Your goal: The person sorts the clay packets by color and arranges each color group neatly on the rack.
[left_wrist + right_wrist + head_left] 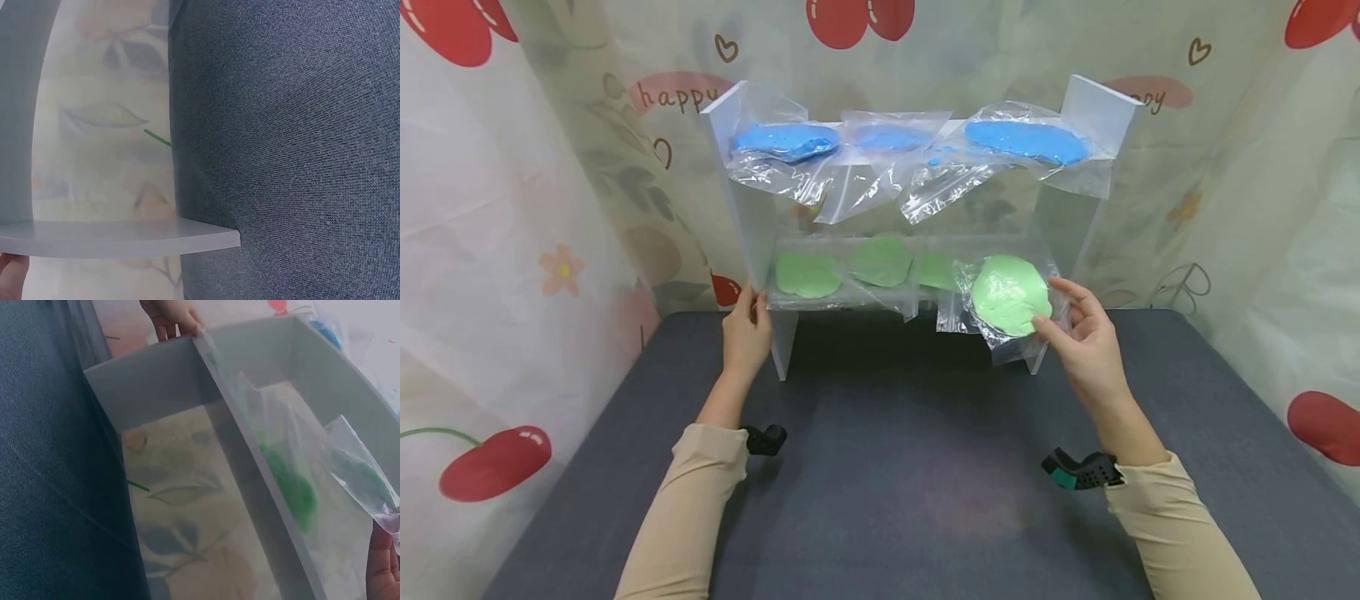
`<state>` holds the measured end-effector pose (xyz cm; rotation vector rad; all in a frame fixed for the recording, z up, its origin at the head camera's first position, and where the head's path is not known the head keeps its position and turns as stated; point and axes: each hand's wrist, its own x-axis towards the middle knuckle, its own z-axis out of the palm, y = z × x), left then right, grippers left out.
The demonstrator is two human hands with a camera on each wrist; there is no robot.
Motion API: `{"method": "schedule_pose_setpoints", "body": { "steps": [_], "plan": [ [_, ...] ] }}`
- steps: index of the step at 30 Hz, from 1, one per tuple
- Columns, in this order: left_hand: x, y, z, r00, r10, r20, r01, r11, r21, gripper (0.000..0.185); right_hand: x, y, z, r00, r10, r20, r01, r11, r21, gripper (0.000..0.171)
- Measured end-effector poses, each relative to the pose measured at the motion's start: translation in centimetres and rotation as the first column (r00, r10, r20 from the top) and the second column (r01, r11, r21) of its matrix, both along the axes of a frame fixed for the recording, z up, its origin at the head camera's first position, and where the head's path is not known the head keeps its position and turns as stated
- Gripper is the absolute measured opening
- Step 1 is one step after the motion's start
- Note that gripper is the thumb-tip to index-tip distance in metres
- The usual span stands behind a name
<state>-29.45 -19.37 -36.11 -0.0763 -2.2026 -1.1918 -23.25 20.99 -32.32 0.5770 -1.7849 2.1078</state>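
Note:
A white two-tier shelf [1086, 221] stands on the dark table. My left hand [748, 333] grips the edge of its left side panel, around the height of the lower board; just a bit of that hand [12, 278] shows in the left wrist view. Between thumb and fingers, my right hand [1086, 346] pinches a clear zip bag with a flat green clay-like disc [1011, 296] inside, held at the right front of the lower tier. Several similar green bags [807, 275] lie along that tier. In the right wrist view, the held bag [362, 478] is partly cut off.
On the top tier lie bags of blue clay-like material [1026, 142], their clear plastic hanging over the front edge. The dark cloth-covered table [910, 483] extends in front of the shelf. A printed curtain [1247, 167] hangs behind and at both sides.

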Motion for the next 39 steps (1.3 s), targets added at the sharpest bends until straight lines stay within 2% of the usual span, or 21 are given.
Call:
{"method": "schedule_pose_setpoints", "body": {
  "steps": [7,15,24,33,37,39],
  "plan": [
    [0.2,0.1,-0.1,0.998,0.004,-0.066,-0.005,1.000,-0.003,0.041,-0.6,0.1,-0.2,0.999,-0.039,0.021,0.041,0.997,-0.068,0.042],
    [0.0,0.0,-0.1,1.000,0.007,0.008,-0.007,1.000,-0.002,0.039,-1.2,0.0,-0.6,0.982,-0.161,0.098,0.169,0.982,-0.087,0.034],
    [0.0,0.1,0.1,1.000,0.004,-0.001,-0.004,1.000,-0.003,0.037,-2.0,0.0,-0.7,0.966,-0.214,0.146,0.230,0.967,-0.107,0.019],
    [0.1,0.0,0.1,1.000,0.008,0.012,-0.008,1.000,0.005,0.038,-2.6,0.0,-0.7,0.935,-0.297,0.192,0.304,0.952,-0.012,0.010],
    [0.1,0.1,0.1,1.000,0.009,0.010,-0.009,1.000,0.003,0.038,-2.6,0.1,-0.8,0.924,-0.330,0.195,0.319,0.944,0.085,0.012],
    [0.1,0.1,0.1,1.000,0.011,0.009,-0.011,1.000,0.000,0.038,-2.6,0.2,-0.9,0.925,-0.331,0.187,0.305,0.940,0.155,0.019]
  ]
}}
